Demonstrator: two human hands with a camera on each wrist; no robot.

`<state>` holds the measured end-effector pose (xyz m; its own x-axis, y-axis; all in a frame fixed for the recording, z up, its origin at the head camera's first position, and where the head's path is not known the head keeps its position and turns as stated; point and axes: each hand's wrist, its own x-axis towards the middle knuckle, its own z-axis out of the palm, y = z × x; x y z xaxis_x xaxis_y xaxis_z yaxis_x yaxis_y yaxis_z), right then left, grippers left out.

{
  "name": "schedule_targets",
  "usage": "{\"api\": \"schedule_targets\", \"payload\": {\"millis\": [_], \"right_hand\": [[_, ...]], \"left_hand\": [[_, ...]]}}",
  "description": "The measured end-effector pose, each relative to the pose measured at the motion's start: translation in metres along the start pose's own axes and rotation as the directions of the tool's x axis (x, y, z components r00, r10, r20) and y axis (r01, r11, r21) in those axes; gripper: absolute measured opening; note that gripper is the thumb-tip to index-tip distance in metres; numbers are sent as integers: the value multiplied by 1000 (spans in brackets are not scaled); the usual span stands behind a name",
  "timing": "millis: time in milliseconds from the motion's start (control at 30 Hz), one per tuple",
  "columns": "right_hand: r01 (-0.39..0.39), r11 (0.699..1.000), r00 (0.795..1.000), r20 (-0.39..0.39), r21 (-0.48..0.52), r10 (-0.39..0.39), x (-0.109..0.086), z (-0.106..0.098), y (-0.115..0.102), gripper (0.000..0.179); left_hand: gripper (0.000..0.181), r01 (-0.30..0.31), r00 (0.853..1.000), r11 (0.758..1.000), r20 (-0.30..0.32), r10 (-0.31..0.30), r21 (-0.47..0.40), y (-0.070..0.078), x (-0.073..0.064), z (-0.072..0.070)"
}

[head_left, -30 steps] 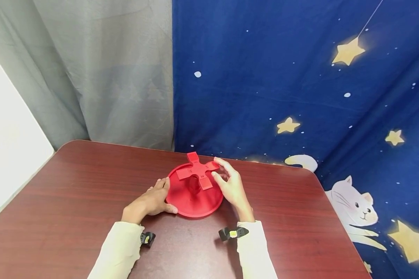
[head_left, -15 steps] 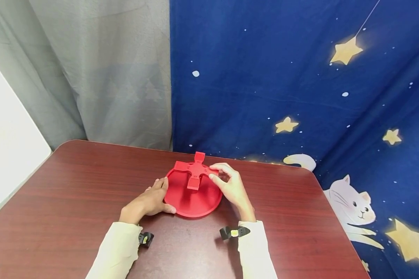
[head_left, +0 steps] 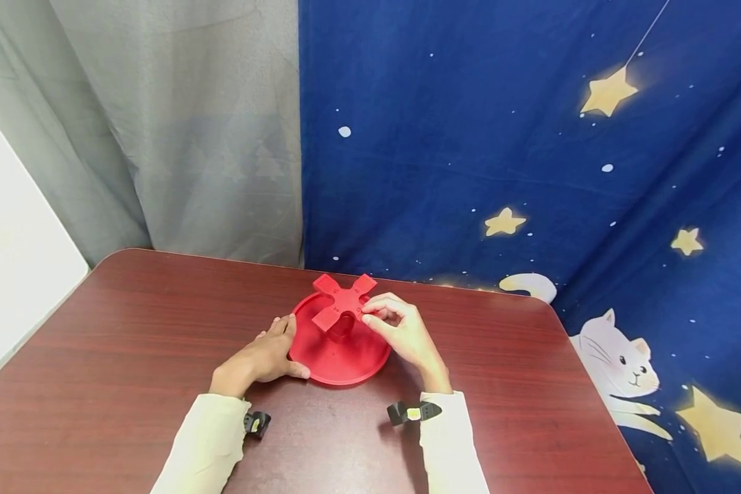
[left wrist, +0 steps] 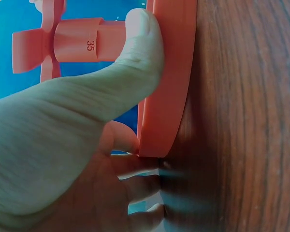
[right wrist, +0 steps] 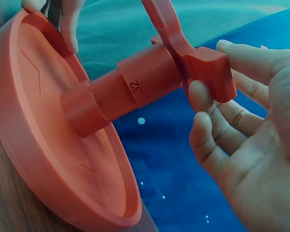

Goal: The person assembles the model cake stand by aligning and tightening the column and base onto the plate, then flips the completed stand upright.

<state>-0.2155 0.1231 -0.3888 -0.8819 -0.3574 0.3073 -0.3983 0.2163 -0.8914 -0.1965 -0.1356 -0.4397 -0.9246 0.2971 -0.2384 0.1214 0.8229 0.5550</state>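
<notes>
A red round dish-like base [head_left: 346,367] with a raised rim sits on the table. From its middle rises a stepped stem [right wrist: 150,72], marked "32" in the right wrist view. Four-armed and cross-shaped, a red handle [head_left: 346,300] tops the stem. At the base's left side, my left hand [head_left: 265,353] grips the rim, thumb over it and fingers round the outside. My right hand [head_left: 407,336] pinches the handle's near right arm between thumb and fingers, hiding most of that arm in the head view. Another number, "35", shows on the stem in the left wrist view.
The dark reddish wooden table [head_left: 531,412] has its back edge just behind the base. A grey curtain [head_left: 222,137] and a blue star-patterned curtain [head_left: 395,171] hang behind it. Black wrist devices [head_left: 412,413] stick out from both cuffs.
The cross-shaped handle has turned clockwise as seen from above, with my right fingers following its arm slightly leftward and nearer. My left hand and the base stay in place.
</notes>
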Motion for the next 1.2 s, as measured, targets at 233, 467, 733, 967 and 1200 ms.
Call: {"api": "schedule_targets", "payload": {"millis": [233,467,733,967,1200], "right_hand": [[-28,999,999,25,46,27,0,3,1,17],[-25,999,999,22,40,24,0,3,1,17],[74,997,948,-312,26,-62,3,6,4,16],[27,1000,963,-267,-6,-27,7,6,7,49],[-106,989,983,-138,98,119,7,6,8,49]], "left_hand": [[115,-10,1000,1000,-1,10,16,-1,0,0],[113,-15,1000,1000,-2,15,16,-1,0,1],[114,-12,1000,1000,-4,12,19,-1,1,1],[114,-4,1000,1000,0,4,16,0,2,0],[113,-14,1000,1000,1,14,19,-1,4,-1]]}}
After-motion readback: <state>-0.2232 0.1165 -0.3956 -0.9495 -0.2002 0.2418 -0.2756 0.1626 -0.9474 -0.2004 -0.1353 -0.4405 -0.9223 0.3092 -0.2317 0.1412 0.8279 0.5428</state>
